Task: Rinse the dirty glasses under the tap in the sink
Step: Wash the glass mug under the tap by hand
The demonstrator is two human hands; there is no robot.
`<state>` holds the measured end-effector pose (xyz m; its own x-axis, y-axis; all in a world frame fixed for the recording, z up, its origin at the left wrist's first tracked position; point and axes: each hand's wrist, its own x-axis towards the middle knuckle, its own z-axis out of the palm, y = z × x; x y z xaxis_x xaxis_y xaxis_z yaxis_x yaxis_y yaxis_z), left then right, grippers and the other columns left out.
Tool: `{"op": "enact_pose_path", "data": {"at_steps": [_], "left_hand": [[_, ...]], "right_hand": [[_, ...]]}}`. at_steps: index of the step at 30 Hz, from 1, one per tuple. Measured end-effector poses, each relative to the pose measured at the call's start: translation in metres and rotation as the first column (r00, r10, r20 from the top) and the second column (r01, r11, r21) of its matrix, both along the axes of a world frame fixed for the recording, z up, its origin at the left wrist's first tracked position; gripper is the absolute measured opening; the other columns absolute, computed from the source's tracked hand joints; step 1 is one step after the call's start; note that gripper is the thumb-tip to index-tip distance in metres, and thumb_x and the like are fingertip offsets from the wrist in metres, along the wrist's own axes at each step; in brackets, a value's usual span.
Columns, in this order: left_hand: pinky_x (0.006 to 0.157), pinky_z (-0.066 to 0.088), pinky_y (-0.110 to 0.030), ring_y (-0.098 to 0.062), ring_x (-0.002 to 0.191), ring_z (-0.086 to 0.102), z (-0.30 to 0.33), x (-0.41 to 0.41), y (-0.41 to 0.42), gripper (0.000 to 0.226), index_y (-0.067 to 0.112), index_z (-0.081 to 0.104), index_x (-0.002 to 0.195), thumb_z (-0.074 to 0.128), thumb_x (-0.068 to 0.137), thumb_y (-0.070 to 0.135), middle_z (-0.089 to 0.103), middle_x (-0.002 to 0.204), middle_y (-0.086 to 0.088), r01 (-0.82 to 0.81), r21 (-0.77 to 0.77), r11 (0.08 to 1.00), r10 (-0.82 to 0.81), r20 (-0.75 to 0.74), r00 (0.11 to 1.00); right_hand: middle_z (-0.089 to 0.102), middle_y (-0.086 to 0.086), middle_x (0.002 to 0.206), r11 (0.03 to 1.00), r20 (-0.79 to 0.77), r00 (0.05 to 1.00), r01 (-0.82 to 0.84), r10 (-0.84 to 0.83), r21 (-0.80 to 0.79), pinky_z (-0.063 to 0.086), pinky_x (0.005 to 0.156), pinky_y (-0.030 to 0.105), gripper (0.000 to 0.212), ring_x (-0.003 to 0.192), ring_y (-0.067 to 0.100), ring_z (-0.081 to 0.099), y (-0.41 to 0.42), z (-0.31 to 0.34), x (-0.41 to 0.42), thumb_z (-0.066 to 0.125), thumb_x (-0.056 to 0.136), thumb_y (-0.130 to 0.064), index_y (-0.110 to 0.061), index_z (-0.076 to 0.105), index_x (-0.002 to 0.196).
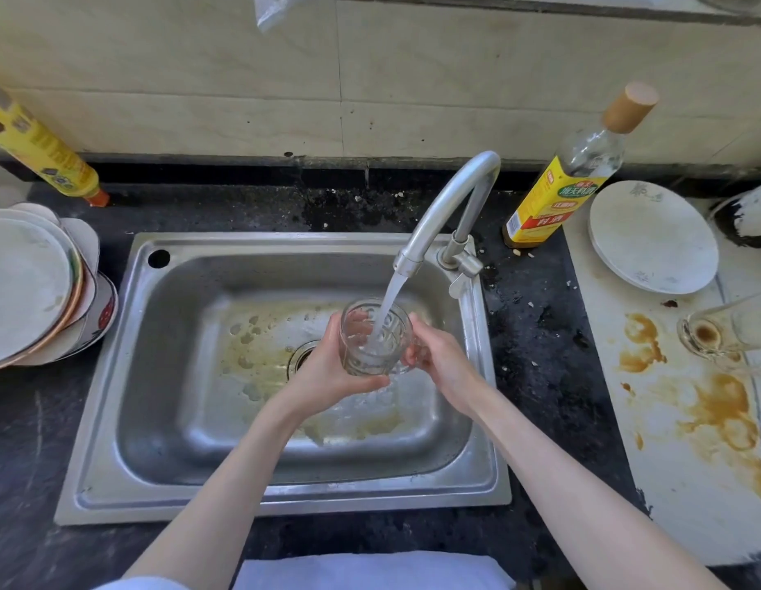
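I cup the glass point(375, 338) upright between my left hand point(327, 368) and right hand point(438, 359) over the sink point(165, 376), mouth centred under the tap point(446, 206) stream; best to tilt and turn it slowly, gripping firmly against wet slip.

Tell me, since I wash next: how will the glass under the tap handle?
The glass is wet under the running tap, so it's likely slippery; both hands hold it. Filling with water, it probably gets heavier. Clear glass over a steel sink: likely breakable if dropped.

"料酒" on the yellow-labelled bottle point(553, 198) right of the tap point(446, 210); other print illegible.
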<state>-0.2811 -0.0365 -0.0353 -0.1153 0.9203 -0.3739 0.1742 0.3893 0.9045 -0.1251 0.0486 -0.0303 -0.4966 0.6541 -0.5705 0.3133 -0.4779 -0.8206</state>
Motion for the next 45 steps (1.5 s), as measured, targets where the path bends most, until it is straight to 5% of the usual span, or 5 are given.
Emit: {"op": "enact_pose_path", "data": {"at_steps": [8,13,20,29,45], "left_hand": [[0.098,0.03,-0.007,0.011,0.118,0.041,-0.011,0.003,-0.002,0.09,0.03,0.029,0.132,0.085,0.063,0.017,0.039,0.121,0.04,0.009,0.124,0.992,0.009,-0.142,0.99],[0.094,0.028,-0.001,0.014,0.116,0.04,-0.011,0.004,-0.003,0.089,0.022,0.033,0.134,0.086,0.062,0.016,0.037,0.118,0.041,-0.007,0.133,0.991,0.026,-0.14,0.99],[0.09,0.027,0.002,0.021,0.112,0.037,-0.015,0.004,-0.001,0.086,0.035,0.029,0.13,0.083,0.066,0.014,0.037,0.122,0.033,-0.017,0.092,0.996,0.031,-0.149,0.988],[0.076,0.048,-0.011,0.001,0.1,0.058,-0.019,0.008,-0.007,0.065,0.03,0.036,0.123,0.071,0.077,0.0,0.047,0.123,0.015,-0.11,-0.08,0.991,0.124,0.199,0.972],[0.085,0.055,-0.039,-0.033,0.096,0.067,-0.027,0.007,-0.021,0.037,0.002,0.051,0.121,0.038,0.097,0.028,0.067,0.107,-0.024,-0.134,-0.571,0.81,0.498,0.549,0.671]], "right_hand": [[0.035,-0.003,0.06,0.993,0.064,0.993,-0.104,0.1,0.052,0.049,0.09,0.036,0.035,0.057,0.0,0.049,0.004,0.005,-0.001,0.039,0.101,-0.025,-0.011,0.043,0.069],[0.036,0.007,0.066,0.991,0.052,0.993,-0.113,0.109,0.072,0.053,0.091,0.032,0.056,0.076,0.022,0.047,0.005,0.0,-0.002,0.041,0.099,-0.035,0.019,0.054,0.087],[0.047,-0.014,0.054,0.981,0.119,0.992,-0.059,0.037,0.187,0.046,0.098,0.044,0.05,0.061,0.005,0.05,-0.001,0.008,-0.002,0.04,0.1,-0.022,-0.024,0.045,0.051],[0.061,0.019,0.082,0.74,0.448,0.877,-0.416,0.172,0.529,0.034,0.07,0.036,0.05,0.081,0.028,0.052,0.011,0.019,0.0,0.037,0.099,-0.036,0.004,0.053,0.074],[0.043,0.0,0.06,0.687,0.63,0.689,-0.651,0.358,0.322,0.031,0.057,0.032,0.041,0.054,0.015,0.037,0.012,0.03,-0.021,0.044,0.097,-0.037,-0.015,0.04,0.062]]}}
